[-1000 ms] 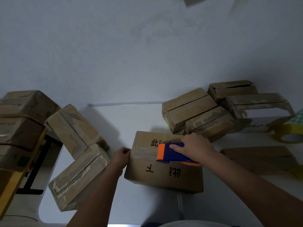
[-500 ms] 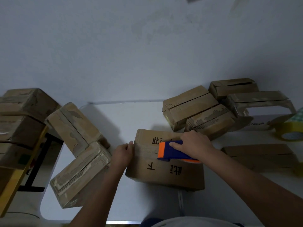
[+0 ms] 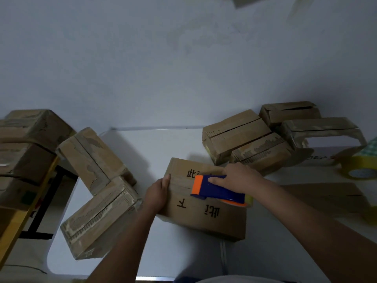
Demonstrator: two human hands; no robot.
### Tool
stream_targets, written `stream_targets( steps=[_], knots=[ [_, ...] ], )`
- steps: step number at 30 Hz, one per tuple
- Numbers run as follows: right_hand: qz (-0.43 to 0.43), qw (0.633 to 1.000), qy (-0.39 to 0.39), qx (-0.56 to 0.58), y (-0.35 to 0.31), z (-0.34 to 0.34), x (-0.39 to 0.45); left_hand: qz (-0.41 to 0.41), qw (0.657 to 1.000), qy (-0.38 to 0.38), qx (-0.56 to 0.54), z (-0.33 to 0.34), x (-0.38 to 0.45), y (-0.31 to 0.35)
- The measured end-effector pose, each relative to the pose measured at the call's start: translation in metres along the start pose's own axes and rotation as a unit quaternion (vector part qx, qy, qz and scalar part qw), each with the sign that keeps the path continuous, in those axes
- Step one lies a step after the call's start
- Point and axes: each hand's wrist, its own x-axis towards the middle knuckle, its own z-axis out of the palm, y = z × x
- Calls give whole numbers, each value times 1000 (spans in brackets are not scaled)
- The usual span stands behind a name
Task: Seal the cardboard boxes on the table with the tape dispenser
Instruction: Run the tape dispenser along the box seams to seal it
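Now the tape dispenser (image 3: 218, 189) is seen laid flat on the top of the box being sealed (image 3: 204, 201), which sits near the middle of the worktop (image 3: 163, 144), a little toward its near edge. The dispenser is gripped from above by the right hand (image 3: 238, 177), fingers curled over its blue body, with the orange nose pointed along the box's centre seam toward the left end. That end is steadied by the left hand (image 3: 158, 194), fingers wrapped over the top edge just beside the seam's finish. The seam and the box's long axis run left to right across the worktop, and the dispenser is lined up with them. A short stretch of seam lies between the nose and the left hand, so the pull looks nearly finished; the stroke would be expected to run on over that edge. Whether tape is already laid behind the dispenser cannot be told in this dim light. Other boxes are piled at the far right corner (image 3: 236, 133) and off the left edge (image 3: 95, 213).
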Motion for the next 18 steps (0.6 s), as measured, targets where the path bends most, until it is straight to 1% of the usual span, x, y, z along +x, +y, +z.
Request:
stream_targets(
  steps=[4, 7, 9, 11, 14, 16, 17, 18],
  knots=[
    [0, 1000, 2, 4, -8, 2, -1, 17, 999, -13, 42, -8, 15, -5],
    [-18, 1000, 9, 0, -3, 2, -11, 23, 997, -10, 73, -7, 18, -8],
    [-11, 1000, 4, -7, 18, -1, -22, 25, 996, -1, 85, -6, 22, -12],
    [22, 999, -20, 22, 48, -2, -33, 31, 995, -7, 98, -6, 24, -15],
    [43, 997, -18, 57, 76, 5, -44, 29, 994, -17, 107, -2, 24, -10],
    [37, 998, -2, 42, 78, 11, -45, 31, 993, 2, 113, 0, 22, -5],
    [35, 999, 4, 35, 77, 13, -44, 40, 990, 29, 131, 1, 19, -3],
    [35, 999, 8, 32, 76, 14, -44, 69, 982, 69, 160, 2, 14, 1]
  ],
)
